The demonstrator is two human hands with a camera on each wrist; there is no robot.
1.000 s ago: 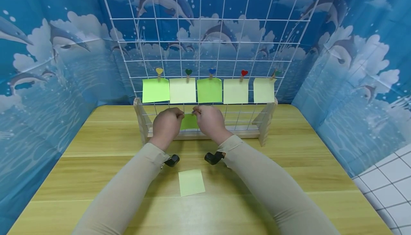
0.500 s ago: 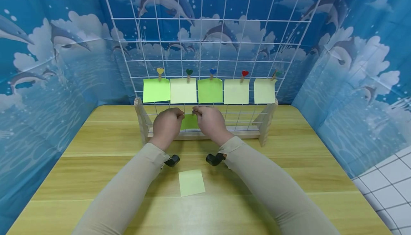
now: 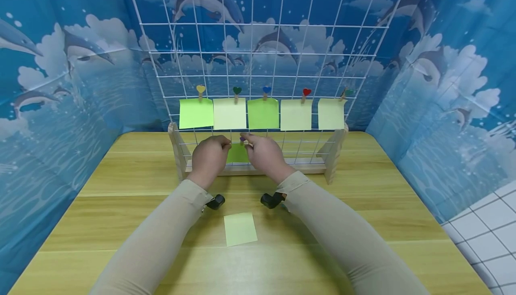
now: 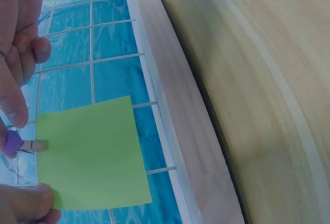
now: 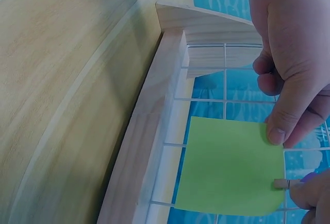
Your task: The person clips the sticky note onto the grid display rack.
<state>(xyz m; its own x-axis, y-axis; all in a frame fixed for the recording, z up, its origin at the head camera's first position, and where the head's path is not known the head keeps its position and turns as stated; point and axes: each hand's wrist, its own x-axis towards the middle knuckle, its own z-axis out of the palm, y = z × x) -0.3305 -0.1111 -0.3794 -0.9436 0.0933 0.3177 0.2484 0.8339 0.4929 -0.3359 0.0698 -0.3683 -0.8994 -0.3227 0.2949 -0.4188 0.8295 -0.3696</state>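
A green sticky note (image 3: 238, 153) stands against the lower part of the white wire grid (image 3: 252, 53). My left hand (image 3: 209, 156) pinches the note's upper left corner between thumb and finger. A small wooden clothespin with a purple heart (image 4: 15, 141) sits on the note's top edge and a grid wire. My right hand (image 3: 266, 154) is at this clothespin, its thumb and index finger parted around the heart. In the right wrist view, the right fingers (image 5: 312, 190) partly cover the heart. Whether a fingertip still touches it, I cannot tell.
Above hang several notes in a row, such as a pale note (image 3: 229, 114), each under a heart clothespin (image 3: 237, 92). A loose pale yellow note (image 3: 240, 229) lies on the wooden table (image 3: 133, 223). The grid stands in a wooden base (image 3: 274, 169).
My right thumb and index finger have spread apart, and the purple heart now shows between them. My left hand stays at the note's corner.
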